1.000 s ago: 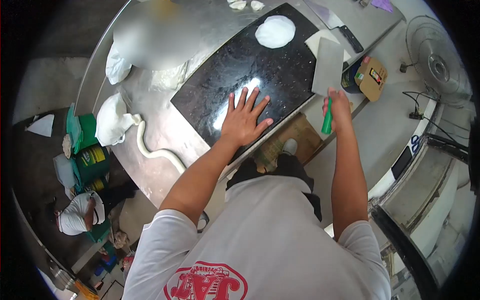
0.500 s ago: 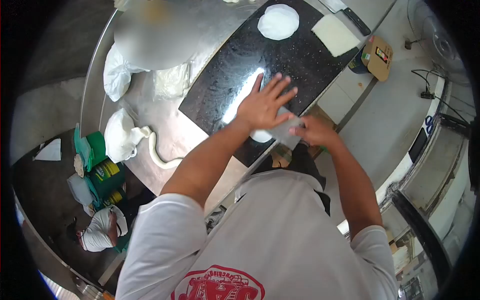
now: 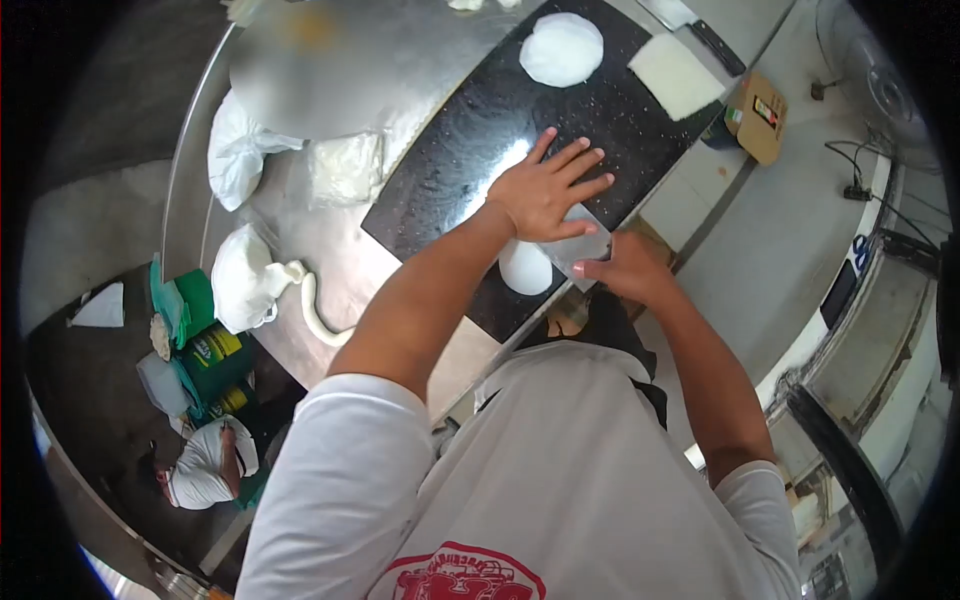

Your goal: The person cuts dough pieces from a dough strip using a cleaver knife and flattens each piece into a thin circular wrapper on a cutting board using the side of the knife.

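Note:
My left hand point(image 3: 555, 192) lies open, palm down and fingers spread, over the black slab point(image 3: 425, 195). Its thumb side overlaps a broad, flat grey blade point(image 3: 583, 238), shaped like a cleaver's. My right hand point(image 3: 632, 268) is closed around the near end of that blade, at the slab's front edge. Just left of the blade sits a thin white dough round point(image 3: 525, 268). Toward the far end of the slab is a larger pile of white rounds point(image 3: 562, 50), with a folded whitish cloth point(image 3: 677, 77) to its right.
A black-handled knife point(image 3: 715, 48) rests past the cloth. On the steel table point(image 3: 325, 245) are white bags point(image 3: 238, 280), a dough rope point(image 3: 315, 315) and a clear plastic packet point(image 3: 345, 168). A cardboard piece point(image 3: 758, 115) stands beyond the slab's right edge. Another person point(image 3: 210, 462) is at lower left.
The blade has shifted up and right, uncovering more of the small dough round. Both hands moved slightly right with it, and the blade's motion blur is gone.

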The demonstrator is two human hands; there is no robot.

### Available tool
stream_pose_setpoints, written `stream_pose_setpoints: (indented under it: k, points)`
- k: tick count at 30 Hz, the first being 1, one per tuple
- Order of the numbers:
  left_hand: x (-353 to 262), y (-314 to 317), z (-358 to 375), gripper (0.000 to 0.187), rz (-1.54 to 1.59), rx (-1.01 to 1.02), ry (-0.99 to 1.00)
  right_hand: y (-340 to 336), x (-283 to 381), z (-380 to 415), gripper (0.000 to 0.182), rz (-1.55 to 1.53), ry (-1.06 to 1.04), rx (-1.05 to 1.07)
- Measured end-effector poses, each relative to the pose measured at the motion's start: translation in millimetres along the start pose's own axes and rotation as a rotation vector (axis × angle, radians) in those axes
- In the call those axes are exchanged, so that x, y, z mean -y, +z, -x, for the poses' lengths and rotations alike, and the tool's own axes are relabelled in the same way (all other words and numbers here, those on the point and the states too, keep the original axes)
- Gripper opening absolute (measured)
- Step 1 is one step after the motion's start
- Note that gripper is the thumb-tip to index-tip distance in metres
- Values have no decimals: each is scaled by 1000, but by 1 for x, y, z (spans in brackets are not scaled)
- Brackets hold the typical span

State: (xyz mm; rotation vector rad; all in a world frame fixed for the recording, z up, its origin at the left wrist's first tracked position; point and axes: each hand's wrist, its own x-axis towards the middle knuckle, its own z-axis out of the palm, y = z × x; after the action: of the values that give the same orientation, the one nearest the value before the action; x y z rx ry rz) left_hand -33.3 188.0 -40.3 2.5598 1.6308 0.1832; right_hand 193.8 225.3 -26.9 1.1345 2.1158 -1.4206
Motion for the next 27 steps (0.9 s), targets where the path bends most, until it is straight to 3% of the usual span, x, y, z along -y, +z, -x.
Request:
stream_pose_setpoints:
  k: [2, 5, 7, 9, 12, 14, 16, 17, 18, 19, 21, 23, 27]
  points:
    - [-10, 7, 10, 71, 30, -23, -30, 20, -22, 1, 81, -60, 10, 57]
    - [-70, 15, 48, 68, 186, -3, -3, 77, -55, 56, 80, -79, -140, -21]
    - [-79, 20, 40, 67, 218, 86, 114, 68, -30, 70, 76, -87, 106, -107]
    - [-57, 9, 19, 67, 199, 64, 86, 30, -8, 52, 74, -35, 140, -72]
    - [-26, 5, -2, 68, 92, -37, -64, -22, -5, 12, 69, 98, 18, -70]
    - [-4, 4, -8, 69, 95, -71, -100, -16, 0, 5, 67, 127, -78, -45]
    - [-21, 4, 1, 70, 128, -37, -87, 0, -5, 15, 66, -15, -113, -147]
    - [-28, 4, 6, 70, 157, -8, -72, 10, -7, 35, 68, -148, -101, -66]
    - [-49, 15, 24, 70, 176, 0, -52, 32, -18, 55, 68, -140, -97, -42]
    - [-71, 16, 34, 69, 222, 21, -2, 61, -38, 70, 69, -81, -135, -149]
    - [-84, 23, 26, 69, 215, 15, 84, 60, -49, 57, 70, -22, -168, -260]
    - [-66, 17, 8, 69, 195, 11, 41, 33, -32, 55, 74, -56, 130, -78]
    - [-15, 7, -17, 70, 52, -75, -63, -30, 4, 10, 75, 148, 53, -10]
